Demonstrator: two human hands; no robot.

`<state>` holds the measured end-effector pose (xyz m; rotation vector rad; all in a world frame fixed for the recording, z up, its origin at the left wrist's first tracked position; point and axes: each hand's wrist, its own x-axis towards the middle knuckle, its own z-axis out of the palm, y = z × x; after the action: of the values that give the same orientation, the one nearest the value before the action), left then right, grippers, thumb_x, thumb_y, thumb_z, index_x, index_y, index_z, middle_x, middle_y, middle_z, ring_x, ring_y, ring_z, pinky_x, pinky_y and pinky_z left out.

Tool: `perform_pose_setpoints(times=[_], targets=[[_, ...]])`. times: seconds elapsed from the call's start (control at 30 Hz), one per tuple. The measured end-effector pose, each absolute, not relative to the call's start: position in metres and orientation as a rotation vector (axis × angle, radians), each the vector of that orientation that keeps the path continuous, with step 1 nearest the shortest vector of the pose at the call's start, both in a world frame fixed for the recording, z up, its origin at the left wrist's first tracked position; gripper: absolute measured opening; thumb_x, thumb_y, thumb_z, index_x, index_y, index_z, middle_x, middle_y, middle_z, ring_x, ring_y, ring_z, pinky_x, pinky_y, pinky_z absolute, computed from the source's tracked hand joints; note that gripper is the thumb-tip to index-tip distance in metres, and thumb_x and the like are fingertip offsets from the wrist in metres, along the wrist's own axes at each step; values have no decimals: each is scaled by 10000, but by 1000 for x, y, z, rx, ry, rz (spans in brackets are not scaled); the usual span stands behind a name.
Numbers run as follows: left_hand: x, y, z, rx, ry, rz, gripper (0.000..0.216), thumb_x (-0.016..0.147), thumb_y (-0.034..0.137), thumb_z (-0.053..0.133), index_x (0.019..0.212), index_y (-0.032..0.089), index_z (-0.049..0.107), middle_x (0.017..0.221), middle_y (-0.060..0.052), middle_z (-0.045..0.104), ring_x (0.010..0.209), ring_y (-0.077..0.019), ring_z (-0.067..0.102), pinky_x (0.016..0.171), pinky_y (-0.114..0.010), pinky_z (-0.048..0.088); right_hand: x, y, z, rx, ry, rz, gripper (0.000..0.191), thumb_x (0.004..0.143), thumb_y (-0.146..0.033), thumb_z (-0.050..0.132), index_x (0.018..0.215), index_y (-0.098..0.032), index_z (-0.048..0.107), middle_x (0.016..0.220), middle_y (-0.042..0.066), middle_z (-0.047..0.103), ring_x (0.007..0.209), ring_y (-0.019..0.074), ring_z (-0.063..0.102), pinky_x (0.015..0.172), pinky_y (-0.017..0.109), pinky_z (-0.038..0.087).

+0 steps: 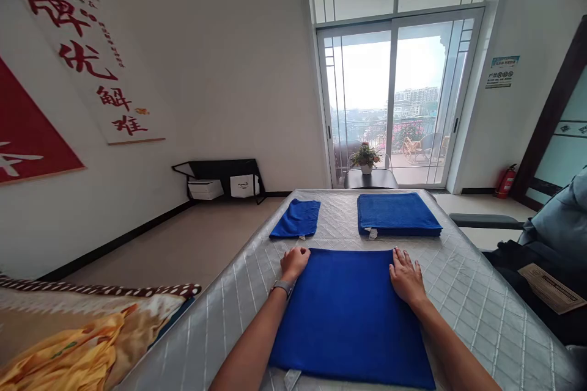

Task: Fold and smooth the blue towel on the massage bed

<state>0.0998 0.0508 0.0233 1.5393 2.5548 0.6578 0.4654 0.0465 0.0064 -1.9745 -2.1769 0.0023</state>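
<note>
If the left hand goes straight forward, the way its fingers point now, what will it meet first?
Most likely the small folded blue towel, which lies just beyond the left hand on the grey mattress; only a bare strip of mattress separates them.

Head-worn view, looking forward-down, bed (pixel 481 293) close

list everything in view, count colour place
bed: one, grey quilted, centre
near towel: one, blue, flat on bed's near half
small folded towel: one, blue, bed's far left
large folded towel: one, blue, bed's far right
patterned cover: one, yellow and brown, lower left
potted plant: one, green and pink, beyond bed's far end
wristwatch: one, grey, left wrist
left hand: one, bare, fingers curled at near towel's far left corner
right hand: one, bare, flat on near towel's far right corner
</note>
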Motion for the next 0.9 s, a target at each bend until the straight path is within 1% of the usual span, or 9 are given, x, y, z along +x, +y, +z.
perform_pose_setpoints(times=[0.1,0.2,0.27,0.37,0.47,0.57,0.7,0.8,0.9], targets=[[106,54,23,1512,2601,662,286,923,411,524,993,255,753,1105,-89,771,1074,-300,679,861,-370,476,467,50,5,-1964,-2171,-20,613,1018,-279,230,1621,-172,238,1692,17,172,1559,206,125,1250,511,63],[111,54,22,1512,2651,671,261,916,384,532,965,239,744,1119,-101,757,1094,-320,660,887,-397,472,468,52,4,-1957,-2145,14,619,1020,-301,235,1621,-153,232,1692,30,171,1557,206,135,1250,488,87],[114,52,23,1541,2675,686,246,910,351,539,1000,221,728,1122,-110,743,1089,-321,654,896,-406,475,469,52,6,-1946,-2114,41,624,1021,-321,238,1617,-135,245,1690,40,183,1557,207,136,1250,469,107],[119,46,25,1683,2656,728,266,924,288,514,1100,206,695,1156,-116,714,1110,-294,641,941,-394,472,471,52,9,-1863,-2131,45,615,1024,-340,228,1605,-151,295,1688,22,191,1560,195,116,1256,446,84],[126,41,26,1933,2520,730,275,950,246,474,1099,217,703,1217,-97,696,1181,-248,614,1040,-355,431,471,52,11,-1730,-2243,91,616,1027,-373,230,1598,-159,320,1684,28,212,1559,178,119,1257,409,75],[131,37,20,2173,2313,649,351,996,313,433,1223,210,680,1340,-84,667,1276,-222,579,1110,-336,393,470,50,11,-1722,-2307,195,646,1029,-421,231,1592,-118,321,1662,79,282,1552,189,165,1252,395,107],[129,35,6,2269,2180,396,562,1041,455,327,1495,161,481,1576,-111,465,1477,-235,389,1204,-392,304,469,50,10,-1818,-2316,228,685,1027,-451,227,1599,-77,281,1670,105,248,1555,205,152,1251,390,99],[123,35,2,2290,2165,248,650,1048,508,256,1565,130,369,1636,-124,339,1525,-252,289,1233,-441,252,468,50,9,-1872,-2309,224,706,1028,-463,223,1605,-57,239,1676,115,220,1555,207,150,1252,382,87],[122,36,7,2294,2174,148,681,1047,541,220,1565,125,371,1631,-130,343,1522,-263,294,1236,-456,247,467,50,9,-1888,-2306,229,709,1027,-459,224,1607,-51,226,1677,122,212,1557,211,141,1252,385,84]])
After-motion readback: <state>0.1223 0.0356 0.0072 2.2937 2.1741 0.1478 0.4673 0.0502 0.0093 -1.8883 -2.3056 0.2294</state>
